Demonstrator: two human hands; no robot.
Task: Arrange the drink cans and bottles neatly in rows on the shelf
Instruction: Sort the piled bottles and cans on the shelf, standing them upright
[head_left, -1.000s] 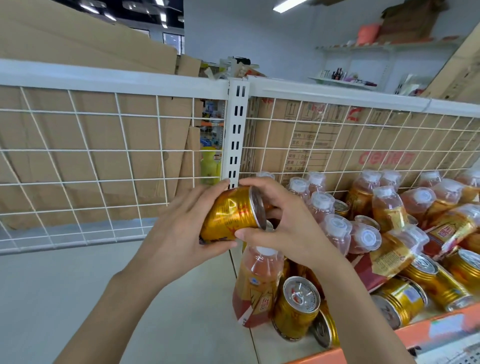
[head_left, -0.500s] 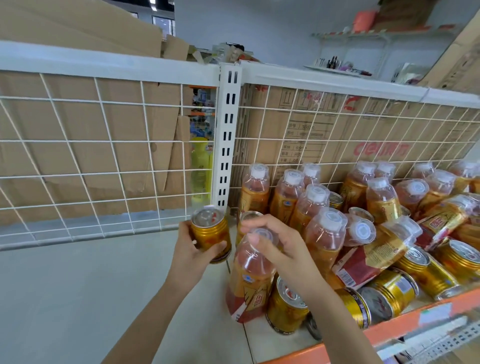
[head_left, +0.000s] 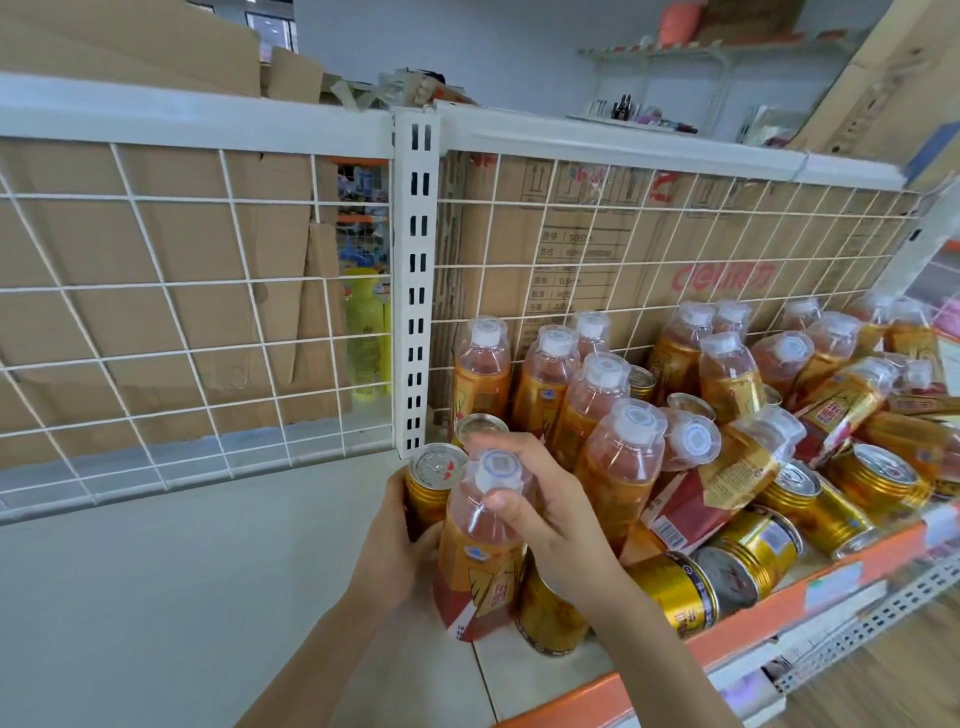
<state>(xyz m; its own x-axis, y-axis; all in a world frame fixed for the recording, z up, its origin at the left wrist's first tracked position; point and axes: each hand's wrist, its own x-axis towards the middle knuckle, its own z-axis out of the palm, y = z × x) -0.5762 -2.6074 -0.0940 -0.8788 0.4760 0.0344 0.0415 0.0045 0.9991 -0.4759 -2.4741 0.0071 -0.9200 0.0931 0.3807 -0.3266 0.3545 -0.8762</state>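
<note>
My left hand (head_left: 396, 545) grips an upright gold can (head_left: 434, 486) standing on the white shelf (head_left: 156, 597) just in front of the slotted post. My right hand (head_left: 545, 512) pinches the capped neck of an orange drink bottle (head_left: 480, 551) standing right beside that can. Behind them another gold can (head_left: 480, 427) stands upright. Several orange bottles (head_left: 592, 395) stand against the wire back. To the right, bottles and gold cans (head_left: 763, 543) lie tumbled in a heap.
A white wire grid (head_left: 182, 312) backs the shelf, with cardboard behind it. The slotted post (head_left: 415, 291) splits the two bays. An orange lip (head_left: 810, 587) runs along the shelf's front edge. The left bay's floor is bare white.
The left hand turned the gold can upright and set it down by the post. The right hand left the can and took hold of the bottle's top.
</note>
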